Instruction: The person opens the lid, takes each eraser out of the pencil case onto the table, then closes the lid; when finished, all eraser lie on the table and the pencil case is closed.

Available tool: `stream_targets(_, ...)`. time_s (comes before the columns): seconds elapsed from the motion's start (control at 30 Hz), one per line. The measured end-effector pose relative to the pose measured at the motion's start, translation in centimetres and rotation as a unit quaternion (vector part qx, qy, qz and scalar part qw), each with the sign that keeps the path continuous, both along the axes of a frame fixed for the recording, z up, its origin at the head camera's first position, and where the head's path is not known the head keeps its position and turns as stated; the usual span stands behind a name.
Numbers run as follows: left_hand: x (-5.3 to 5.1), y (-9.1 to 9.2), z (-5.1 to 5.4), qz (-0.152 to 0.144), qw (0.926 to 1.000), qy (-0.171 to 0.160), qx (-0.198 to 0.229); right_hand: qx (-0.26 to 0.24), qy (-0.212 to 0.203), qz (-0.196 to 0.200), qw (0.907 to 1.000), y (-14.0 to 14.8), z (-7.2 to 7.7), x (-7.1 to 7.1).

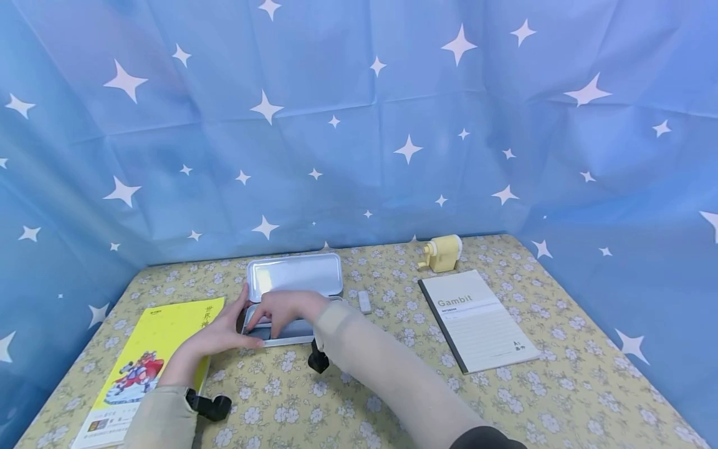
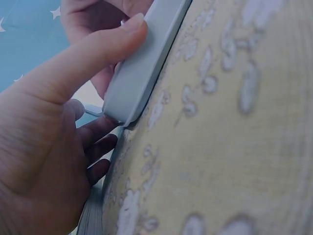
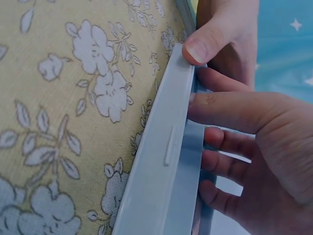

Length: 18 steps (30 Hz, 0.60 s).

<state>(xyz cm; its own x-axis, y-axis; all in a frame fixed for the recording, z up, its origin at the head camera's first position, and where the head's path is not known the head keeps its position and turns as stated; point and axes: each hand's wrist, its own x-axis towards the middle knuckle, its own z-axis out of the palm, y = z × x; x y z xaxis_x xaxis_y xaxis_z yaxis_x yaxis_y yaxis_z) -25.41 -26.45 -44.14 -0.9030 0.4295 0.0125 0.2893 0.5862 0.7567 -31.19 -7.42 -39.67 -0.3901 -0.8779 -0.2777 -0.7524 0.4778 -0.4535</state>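
Left hand (image 1: 227, 328) is gripping the opened pencil case (image 1: 300, 279); right hand's (image 1: 288, 307) parted fingers are reaching inside, hold unclear, eraser (image 1: 364, 302) lying outside

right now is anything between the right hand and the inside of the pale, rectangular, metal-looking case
Nothing visible: the right hand reaches in, the shiny rectangular lid stands open behind it, and the left hand holds the left end of the case.
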Motion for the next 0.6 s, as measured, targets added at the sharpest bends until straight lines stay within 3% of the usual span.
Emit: stream_targets(0.6,0.04,0.07,-0.03,0.005,0.9999,-0.003,-0.008,0.019,0.060,0.018,0.9979,-0.16,-0.25,0.05)
